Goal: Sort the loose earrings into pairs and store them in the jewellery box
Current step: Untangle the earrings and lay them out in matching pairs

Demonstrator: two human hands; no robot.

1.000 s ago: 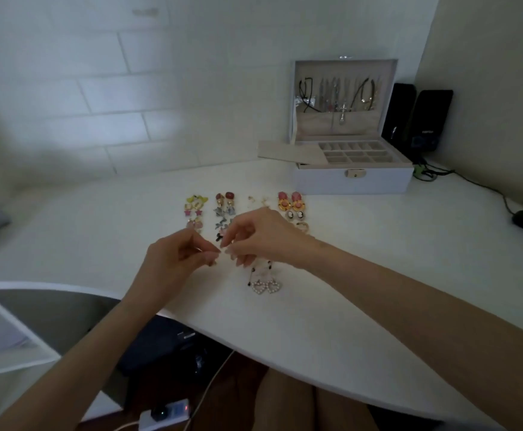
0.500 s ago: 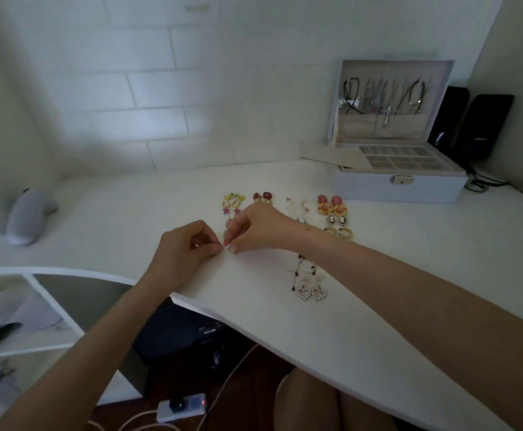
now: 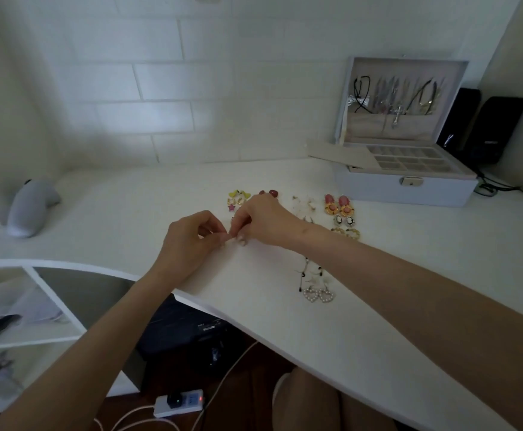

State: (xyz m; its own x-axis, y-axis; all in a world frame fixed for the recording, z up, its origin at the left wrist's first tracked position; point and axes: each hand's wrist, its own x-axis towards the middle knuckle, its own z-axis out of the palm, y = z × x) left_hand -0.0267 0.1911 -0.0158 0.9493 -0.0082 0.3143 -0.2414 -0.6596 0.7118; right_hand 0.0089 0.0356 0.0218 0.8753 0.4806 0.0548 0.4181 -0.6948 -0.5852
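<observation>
Earrings lie in pairs on the white desk point(image 3: 409, 262): pink and orange ones point(image 3: 336, 204), yellow ones point(image 3: 238, 194), red ones point(image 3: 269, 192), cameo ones point(image 3: 344, 219), gold hoops point(image 3: 346, 233), pearl hearts on dark chains point(image 3: 319, 294). My left hand point(image 3: 191, 241) and my right hand point(image 3: 265, 220) meet fingertip to fingertip just above the desk, pinching something tiny that I cannot make out. The open jewellery box point(image 3: 406, 188) stands at the back right, its compartments showing and necklaces hanging in the lid.
A loose tray insert point(image 3: 341, 155) rests on the box's left edge. Two black speakers point(image 3: 484, 126) stand behind the box, with cables running right. A grey object point(image 3: 30, 206) lies far left. The desk's curved front edge runs under my forearms; a power strip point(image 3: 179, 402) is on the floor.
The view has swung left and down, so the box and earrings sit further right. Both hands stay pinched together in front of the earring rows.
</observation>
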